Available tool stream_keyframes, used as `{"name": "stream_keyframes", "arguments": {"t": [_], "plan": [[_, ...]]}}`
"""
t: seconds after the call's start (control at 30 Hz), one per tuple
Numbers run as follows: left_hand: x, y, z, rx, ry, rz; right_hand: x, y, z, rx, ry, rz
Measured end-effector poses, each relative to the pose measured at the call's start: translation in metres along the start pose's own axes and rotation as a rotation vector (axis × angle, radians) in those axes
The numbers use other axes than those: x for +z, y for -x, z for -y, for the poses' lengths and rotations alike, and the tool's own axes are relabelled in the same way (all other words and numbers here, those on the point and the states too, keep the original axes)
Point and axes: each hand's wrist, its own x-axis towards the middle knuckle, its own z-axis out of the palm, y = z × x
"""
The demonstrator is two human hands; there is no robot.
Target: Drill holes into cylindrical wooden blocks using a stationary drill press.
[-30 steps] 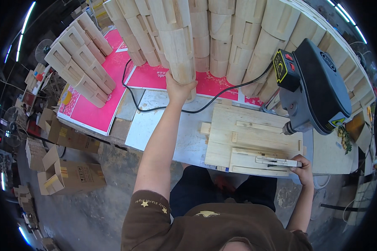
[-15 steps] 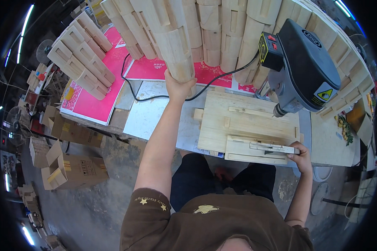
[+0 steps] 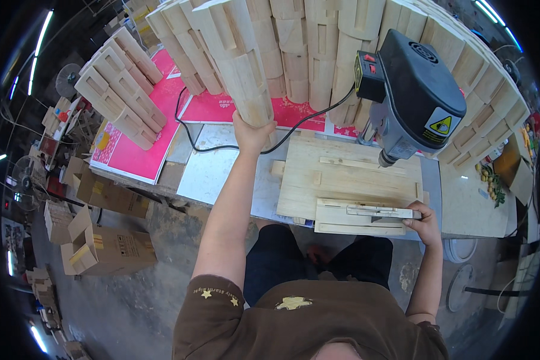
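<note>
My left hand [image 3: 252, 133] is wrapped round the bottom of a tall stack of pale wooden blocks [image 3: 237, 66], rounded and with recessed slots. It leans slightly at the back of the bench. At the bench's front, my right hand [image 3: 423, 225] closes on the end of a narrow pale bar [image 3: 381, 211]; the bar's kind is unclear. The bar lies along a small wooden board [image 3: 330, 223], which rests on a larger wooden board [image 3: 297, 192] with strips fixed to it. A black-hooded drill press [image 3: 423, 90] stands over the larger board, its chuck above the wood.
More stacked blocks [image 3: 294, 54] line the back, and a shorter group [image 3: 120, 90] stands on pink printed sheets [image 3: 135, 159] at the left. A black cord [image 3: 189, 132] crosses the bench behind the boards. Open cardboard boxes [image 3: 111, 246] sit on the floor at left.
The whole view has shifted slightly, with the drill press and boards appearing a little further left. Both hands keep their grips, and the stack stays in my left hand.
</note>
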Motion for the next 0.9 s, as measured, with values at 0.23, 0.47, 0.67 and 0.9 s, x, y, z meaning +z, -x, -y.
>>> {"name": "stream_keyframes", "arguments": {"t": [0.23,0.47,0.67,0.9], "plan": [[-0.006,-0.002,-0.012,0.04,-0.182,-0.042,0.0,0.003,-0.006,-0.007,-0.048,-0.005],[-0.04,-0.067,-0.159,0.13,0.075,-0.229,-0.002,0.005,-0.013,-0.02,-0.055,-0.008],[-0.037,-0.091,-0.177,0.073,-0.346,-0.205,-0.001,0.001,-0.016,0.0,-0.091,0.0],[-0.04,-0.067,-0.2,0.311,-0.091,-0.258,0.001,0.0,-0.015,-0.025,-0.077,-0.011]]}}
